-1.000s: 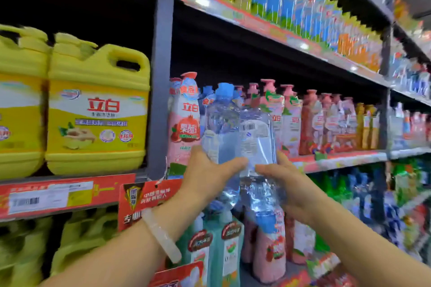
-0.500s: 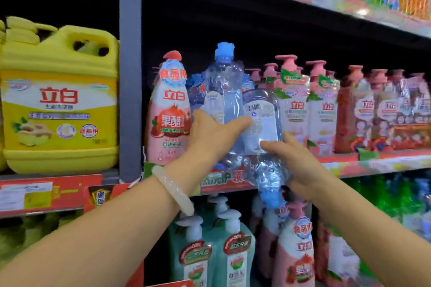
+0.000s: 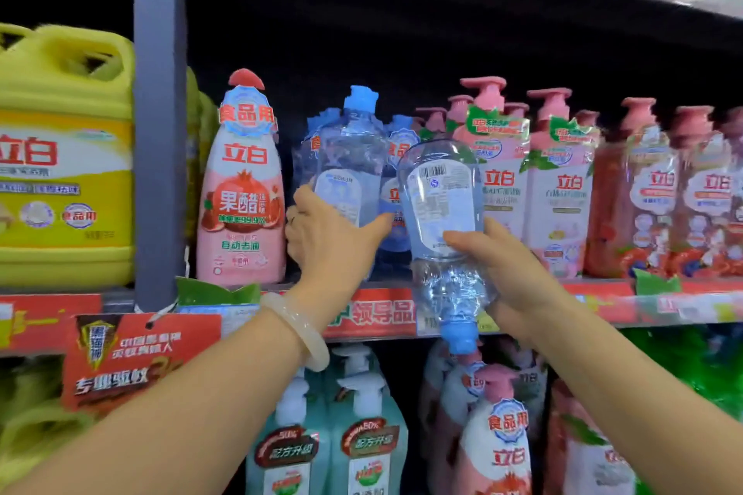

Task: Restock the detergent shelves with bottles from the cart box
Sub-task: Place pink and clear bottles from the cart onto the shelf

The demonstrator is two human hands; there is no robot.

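Observation:
My left hand [image 3: 327, 241] grips an upright clear bottle with a blue cap [image 3: 349, 157] at the front of the middle shelf [image 3: 603, 295], just right of a pink pomegranate bottle [image 3: 241, 193]. In my right hand [image 3: 506, 273] a second clear bottle [image 3: 440, 197] hangs upside down, its blue cap pointing below the shelf edge, its barcode label facing me. More blue-capped clear bottles [image 3: 396, 157] stand behind the two. The cart box is out of view.
Pink pump bottles [image 3: 559, 189] fill the shelf to the right. Yellow jugs [image 3: 64, 157] stand left of the grey upright post [image 3: 159, 112]. Teal pump bottles [image 3: 362, 426] and pink ones [image 3: 502, 434] sit on the shelf below. Another shelf runs overhead.
The view has closed in on the middle shelf. My left hand has pushed its upright bottle onto the shelf among the blue-capped ones; my right hand still holds the inverted bottle, now a bit further right.

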